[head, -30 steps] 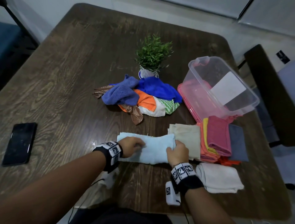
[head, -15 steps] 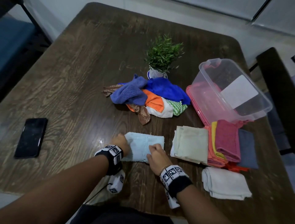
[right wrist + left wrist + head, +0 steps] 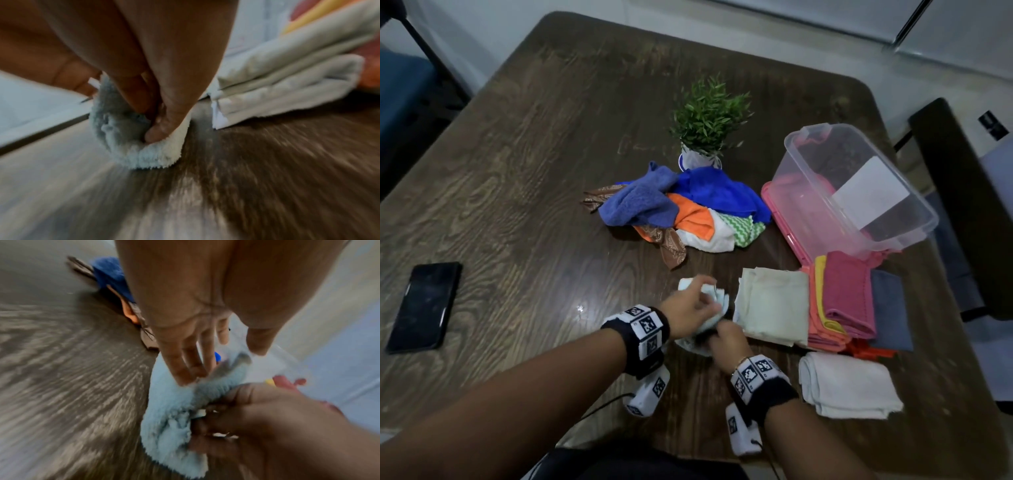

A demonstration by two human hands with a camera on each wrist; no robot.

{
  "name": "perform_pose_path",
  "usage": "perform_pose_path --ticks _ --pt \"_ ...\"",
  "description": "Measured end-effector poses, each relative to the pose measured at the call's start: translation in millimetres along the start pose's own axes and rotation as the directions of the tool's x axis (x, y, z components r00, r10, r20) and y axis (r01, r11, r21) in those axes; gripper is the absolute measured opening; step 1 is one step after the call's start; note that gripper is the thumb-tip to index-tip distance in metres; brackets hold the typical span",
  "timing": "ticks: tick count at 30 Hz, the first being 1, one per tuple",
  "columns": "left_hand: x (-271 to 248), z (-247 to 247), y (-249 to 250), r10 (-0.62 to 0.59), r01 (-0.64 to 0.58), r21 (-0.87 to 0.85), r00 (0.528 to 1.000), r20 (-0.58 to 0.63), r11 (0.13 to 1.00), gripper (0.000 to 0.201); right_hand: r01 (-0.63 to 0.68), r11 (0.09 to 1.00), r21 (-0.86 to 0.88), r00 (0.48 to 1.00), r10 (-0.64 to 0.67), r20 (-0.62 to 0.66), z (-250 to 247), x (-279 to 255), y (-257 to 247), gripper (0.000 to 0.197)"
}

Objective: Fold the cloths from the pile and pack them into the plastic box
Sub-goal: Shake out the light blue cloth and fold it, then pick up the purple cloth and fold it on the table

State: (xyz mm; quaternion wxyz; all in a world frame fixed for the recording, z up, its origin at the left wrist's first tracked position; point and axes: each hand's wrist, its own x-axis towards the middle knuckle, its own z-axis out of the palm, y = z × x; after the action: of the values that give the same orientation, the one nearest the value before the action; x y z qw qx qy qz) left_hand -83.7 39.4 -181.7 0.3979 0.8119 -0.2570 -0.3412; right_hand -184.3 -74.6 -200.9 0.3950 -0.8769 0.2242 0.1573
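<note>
A light blue fluffy cloth (image 3: 722,300) is bunched up just above the table's front middle, between my two hands. My left hand (image 3: 693,305) holds its upper part, fingers (image 3: 185,369) laid on the fold and thumb on the other side. My right hand (image 3: 722,337) pinches its lower edge, thumb pressed into the pile (image 3: 127,146). The heap of unfolded cloths (image 3: 681,209), blue, orange, white, green and brown, lies behind. The clear plastic box (image 3: 808,150) stands tilted on its pink lid at the right and looks empty.
Folded cloths lie to the right: a cream one (image 3: 774,305), a pink, yellow and magenta stack (image 3: 846,294), a grey-blue one (image 3: 890,308), a white one (image 3: 849,383). A potted plant (image 3: 709,120) stands behind the heap. A black phone (image 3: 424,305) lies far left.
The blue cloth lay flat and wide under both hands; it was folded narrower, and now both hands have come together and lifted it, bunched, off the table.
</note>
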Motion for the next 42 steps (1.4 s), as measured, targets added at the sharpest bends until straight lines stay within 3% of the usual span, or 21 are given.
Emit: perform_pose_path --ticks 3,5,7,8,10,12,14,16,18,20,24,27,30,32,36,40,42 --pt "1.2 17.5 -12.0 -0.045 0.035 0.078 0.991 0.125 0.996 0.036 -0.154 0.93 0.334 0.958 0.223 -0.18 -10.4 -9.4 12.1 0.025" --pt "-3.1 22.3 -24.4 -0.018 -0.006 0.138 0.984 0.175 0.99 0.034 -0.131 0.97 0.206 0.92 0.197 -0.339 -16.1 -16.2 14.2 0.021" --pt "-6.5 24.6 -30.1 0.06 -0.1 0.201 0.979 0.195 0.975 0.034 -0.037 0.999 -0.012 0.932 0.031 -0.36 -17.8 -21.2 11.2 0.024" --pt "-7.6 24.2 -30.8 0.092 -0.122 0.205 0.984 0.15 0.971 0.033 0.019 0.996 -0.092 0.955 -0.046 -0.293 -16.5 -22.4 8.8 0.027" --pt "-4.7 23.2 -34.0 0.095 -0.071 0.203 0.989 -0.111 0.977 0.03 0.096 0.963 -0.252 0.985 -0.128 -0.114 -6.4 -22.1 9.3 0.038" --pt "3.2 17.6 -38.2 -0.021 0.073 0.141 0.941 -0.338 0.987 0.051 0.13 0.927 -0.353 0.987 -0.153 -0.038 4.4 -21.6 14.8 0.039" --pt "11.0 11.1 -39.1 -0.173 0.197 0.073 0.952 -0.252 0.978 0.075 0.142 0.935 -0.325 0.987 -0.161 -0.031 7.9 -20.5 21.0 0.032" --pt "14.6 5.3 -35.5 -0.252 0.256 0.168 0.967 -0.042 0.952 0.078 0.165 0.944 -0.287 0.986 -0.169 0.009 8.2 -21.0 25.9 0.029" --pt "12.6 -0.5 -30.5 -0.276 0.243 0.299 0.959 0.07 0.923 0.06 0.168 0.954 -0.248 0.986 -0.168 0.022 8.4 -23.3 29.5 0.026" --pt "7.0 -6.5 -27.8 -0.295 0.25 0.272 0.945 0.139 0.929 0.037 0.111 0.984 -0.138 0.993 -0.114 -0.011 8.3 -28.2 28.9 0.022" --pt "-5.3 -15.5 -37.3 -0.222 0.261 -0.202 0.955 0.198 0.944 0.031 0.004 0.983 0.184 0.996 0.013 -0.09 0.3 -43.0 22.4 0.042" --pt "-10.4 -11.0 -30.9 -0.079 0.16 -0.529 0.982 0.172 0.834 0.036 0.0 0.903 0.429 0.993 0.051 -0.107 -8.6 -53.2 19.3 0.06" --pt "-10.9 0.2 -5.4 0.066 0.06 -0.669 0.985 0.162 0.741 0.06 0.068 0.825 0.56 0.973 0.069 -0.221 -23.1 -57.0 21.8 0.06" --pt "-9.8 10.1 13.2 0.13 0.013 -0.657 0.977 0.168 0.754 0.054 0.102 0.782 0.615 0.944 0.12 -0.309 -41.0 -59.5 28.7 0.049" --pt "-6.9 43.4 46.2 0.138 -0.078 -0.452 0.985 0.101 0.889 0.005 0.06 0.76 0.647 0.887 0.257 -0.384 -75.0 -73.7 51.3 0.032" --pt "5.5 94.4 69.1 0.131 -0.122 -0.3 0.991 0.012 0.946 0.014 -0.001 0.856 0.516 0.819 0.297 -0.491 -94.5 -93.3 74.0 0.026" --pt "11.0 117.3 79.5 0.107 -0.063 -0.301 0.986 0.132 0.952 0.025 -0.051 0.877 0.478 0.774 0.337 -0.536 -107.3 -106.1 90.3 0.025"
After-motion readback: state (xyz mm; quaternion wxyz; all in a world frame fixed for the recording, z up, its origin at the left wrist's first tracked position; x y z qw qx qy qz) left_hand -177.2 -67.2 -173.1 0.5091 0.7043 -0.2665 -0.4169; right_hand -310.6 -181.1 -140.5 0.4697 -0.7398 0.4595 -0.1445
